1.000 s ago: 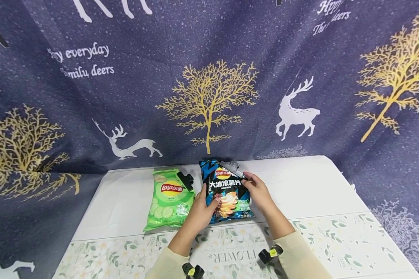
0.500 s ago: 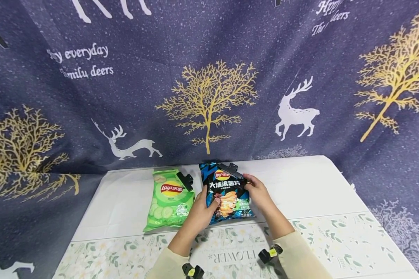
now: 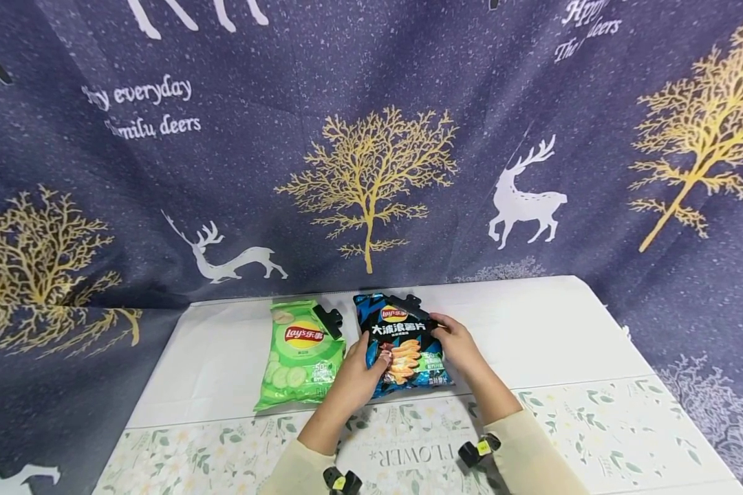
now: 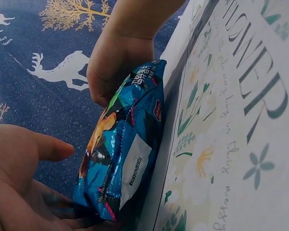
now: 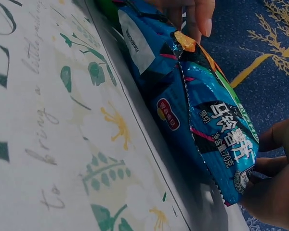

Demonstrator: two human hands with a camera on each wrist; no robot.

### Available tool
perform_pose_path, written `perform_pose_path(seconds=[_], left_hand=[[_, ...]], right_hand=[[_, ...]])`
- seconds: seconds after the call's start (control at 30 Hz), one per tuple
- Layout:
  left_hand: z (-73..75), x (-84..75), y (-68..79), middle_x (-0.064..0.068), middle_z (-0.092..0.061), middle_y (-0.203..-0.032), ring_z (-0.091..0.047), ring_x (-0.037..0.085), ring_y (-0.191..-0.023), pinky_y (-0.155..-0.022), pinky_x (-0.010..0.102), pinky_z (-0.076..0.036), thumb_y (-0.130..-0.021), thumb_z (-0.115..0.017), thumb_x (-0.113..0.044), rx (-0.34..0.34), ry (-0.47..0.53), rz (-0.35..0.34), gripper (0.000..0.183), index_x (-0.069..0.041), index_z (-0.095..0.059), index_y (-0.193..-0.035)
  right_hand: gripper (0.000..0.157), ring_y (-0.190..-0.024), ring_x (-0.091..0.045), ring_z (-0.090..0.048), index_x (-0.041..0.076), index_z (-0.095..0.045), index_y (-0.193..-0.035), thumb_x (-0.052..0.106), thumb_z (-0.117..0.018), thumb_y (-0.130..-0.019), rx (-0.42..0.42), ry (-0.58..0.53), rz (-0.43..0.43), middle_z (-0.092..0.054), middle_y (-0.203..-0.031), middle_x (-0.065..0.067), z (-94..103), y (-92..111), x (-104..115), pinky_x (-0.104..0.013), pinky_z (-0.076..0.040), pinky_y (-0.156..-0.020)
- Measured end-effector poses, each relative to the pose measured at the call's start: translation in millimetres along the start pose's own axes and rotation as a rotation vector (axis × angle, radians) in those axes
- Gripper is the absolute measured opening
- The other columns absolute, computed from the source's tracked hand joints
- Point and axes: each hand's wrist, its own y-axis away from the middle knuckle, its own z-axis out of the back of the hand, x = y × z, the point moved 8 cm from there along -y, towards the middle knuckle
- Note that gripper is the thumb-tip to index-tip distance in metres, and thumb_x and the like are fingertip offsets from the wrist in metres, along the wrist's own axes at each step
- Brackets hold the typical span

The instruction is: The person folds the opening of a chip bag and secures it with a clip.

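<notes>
A black and blue bag of potato chips (image 3: 402, 350) lies on the white table in the head view, a black clip (image 3: 411, 306) set slantwise across its top right corner. My left hand (image 3: 354, 378) holds the bag's left side, thumb over the front. At the right edge, just below the clip, my right hand (image 3: 461, 347) grips the bag; its far fingers are hidden. The left wrist view shows the bag (image 4: 118, 144) from its bottom end, between my left hand (image 4: 19, 173) and right hand (image 4: 120, 62). Fingers of the right hand (image 5: 277, 173) hold its side in the right wrist view.
Left of the bag lies a green chip bag (image 3: 297, 354) with its own black clip (image 3: 328, 321), close to my left hand. A dark blue printed cloth (image 3: 235, 172) hangs behind the table (image 3: 545, 330). The near part of the tabletop carries a flower print.
The bag's top end has come down slightly toward me, and the clip's shine has gone dark. My right hand has lowered a little with it; the left hand keeps its place.
</notes>
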Motion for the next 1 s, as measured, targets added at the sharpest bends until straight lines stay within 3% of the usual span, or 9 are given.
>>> perform_pose_path(seconds=[0.43, 1.0], left_hand=[[-2.0, -1.1, -0.3, 0.021, -0.025, -0.166, -0.032, 0.045, -0.149, -0.117, 0.064, -0.031, -0.104, -0.053, -0.039, 0.011, -0.026, -0.01, 0.074, -0.004, -0.022, -0.161], [-5.0, 1.0, -2.3, 0.023, -0.026, -0.164, -0.033, 0.046, -0.148, -0.116, 0.064, -0.033, -0.103, -0.056, -0.035, 0.006, -0.017, -0.007, 0.074, -0.003, -0.022, -0.161]], right_hand=[[0.044, -0.135, -0.042, -0.052, -0.001, -0.054, -0.143, 0.012, -0.051, -0.101, 0.028, 0.019, -0.006, -0.053, -0.147, -0.026, -0.3, 0.3, -4.0, -0.054, -0.037, -0.117], [0.044, -0.134, -0.042, -0.052, 0.0, -0.055, -0.143, 0.015, -0.052, -0.101, 0.035, 0.047, -0.002, -0.053, -0.147, -0.026, -0.2, 0.6, -7.1, -0.055, -0.037, -0.116]])
